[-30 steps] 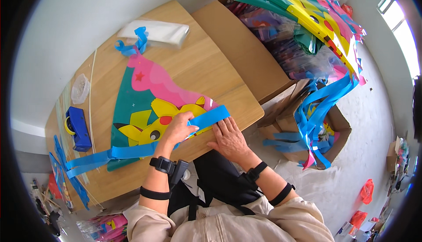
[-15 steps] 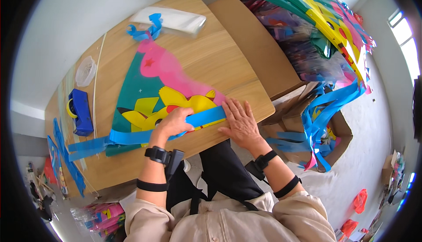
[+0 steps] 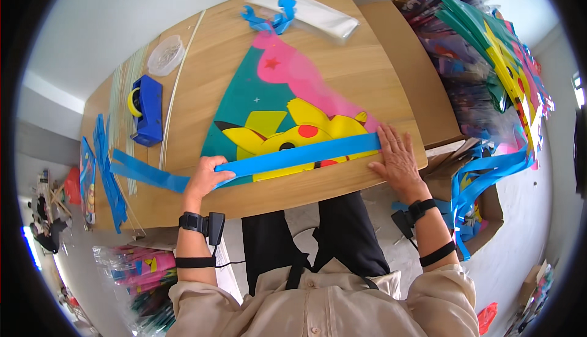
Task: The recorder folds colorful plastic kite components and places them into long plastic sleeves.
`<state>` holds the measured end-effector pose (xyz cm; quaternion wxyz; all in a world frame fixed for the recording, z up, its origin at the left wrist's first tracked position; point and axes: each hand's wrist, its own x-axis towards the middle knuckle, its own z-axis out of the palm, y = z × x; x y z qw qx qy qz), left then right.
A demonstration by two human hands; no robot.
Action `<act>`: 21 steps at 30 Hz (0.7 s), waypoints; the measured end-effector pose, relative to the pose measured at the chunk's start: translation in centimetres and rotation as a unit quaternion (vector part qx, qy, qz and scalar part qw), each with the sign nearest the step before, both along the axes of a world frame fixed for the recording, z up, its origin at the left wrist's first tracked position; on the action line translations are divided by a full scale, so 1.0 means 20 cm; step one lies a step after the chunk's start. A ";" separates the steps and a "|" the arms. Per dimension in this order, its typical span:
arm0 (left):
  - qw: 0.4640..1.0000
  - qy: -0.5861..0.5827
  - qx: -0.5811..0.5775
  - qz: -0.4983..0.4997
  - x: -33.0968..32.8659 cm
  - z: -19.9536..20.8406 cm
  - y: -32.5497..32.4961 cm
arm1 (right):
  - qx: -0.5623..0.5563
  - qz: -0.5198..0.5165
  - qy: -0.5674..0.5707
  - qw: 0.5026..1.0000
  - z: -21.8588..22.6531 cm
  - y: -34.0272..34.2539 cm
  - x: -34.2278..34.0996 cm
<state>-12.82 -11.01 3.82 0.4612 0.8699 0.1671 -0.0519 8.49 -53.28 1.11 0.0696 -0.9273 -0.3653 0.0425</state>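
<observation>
A triangular printed kite sheet (image 3: 235,114), green and pink with a yellow cartoon figure, lies flat on the wooden table. Across it, near its bottom edge, runs a long blue ribbon (image 3: 299,153), stretched fairly straight. At the sheet's lower left corner my left hand (image 3: 205,178) is closed on the ribbon, whose free end trails off to the left over the table. My right hand (image 3: 397,156) lies flat with fingers extended at the right corner, pressing the ribbon's end there. Another curled blue ribbon (image 3: 282,22) sits at the sheet's far tip.
A blue tape dispenser (image 3: 148,111), a clear plastic tub (image 3: 166,55) and thin white rods (image 3: 181,86) are on the left of the table (image 3: 361,62). A pack of white plastic (image 3: 306,13) lies at the back. Cardboard boxes (image 3: 408,74) and stacked kites (image 3: 507,62) stand to the right.
My left hand has slid left along the ribbon from the sheet's middle to its left corner, leaving the ribbon straighter. My right hand stays at the right corner. The whole view has shifted.
</observation>
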 end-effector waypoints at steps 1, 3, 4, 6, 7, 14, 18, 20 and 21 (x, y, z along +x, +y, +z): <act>1.000 -0.001 -0.013 0.003 0.00 -0.01 0.00 | -0.003 0.002 0.002 1.000 0.00 0.00 0.01; 0.999 -0.015 -0.032 0.004 -0.02 -0.03 0.00 | -0.007 0.004 -0.001 1.000 0.01 0.00 0.01; 0.999 -0.029 -0.037 0.003 -0.03 -0.04 0.01 | -0.011 0.003 0.001 1.000 0.01 0.01 0.01; 0.998 -0.051 -0.042 0.003 -0.05 -0.05 0.01 | -0.019 -0.002 0.003 1.000 0.01 0.01 0.00; 0.998 -0.057 -0.041 0.005 -0.06 -0.05 0.01 | -0.020 0.000 0.006 1.000 0.02 0.01 0.01; 0.985 0.033 0.169 -0.015 -0.05 -0.04 -0.02 | -0.067 -0.008 0.001 0.998 0.04 0.05 -0.01; 0.984 0.056 0.169 -0.003 -0.02 0.02 -0.07 | -0.003 0.030 -0.047 0.998 0.16 0.29 -0.18; 0.984 0.073 0.162 0.005 -0.03 0.01 -0.06 | 0.045 0.113 0.025 0.992 0.21 0.56 -0.37; 0.984 0.059 0.169 0.006 -0.05 0.00 -0.05 | 0.061 0.163 0.045 0.984 0.20 0.69 -0.47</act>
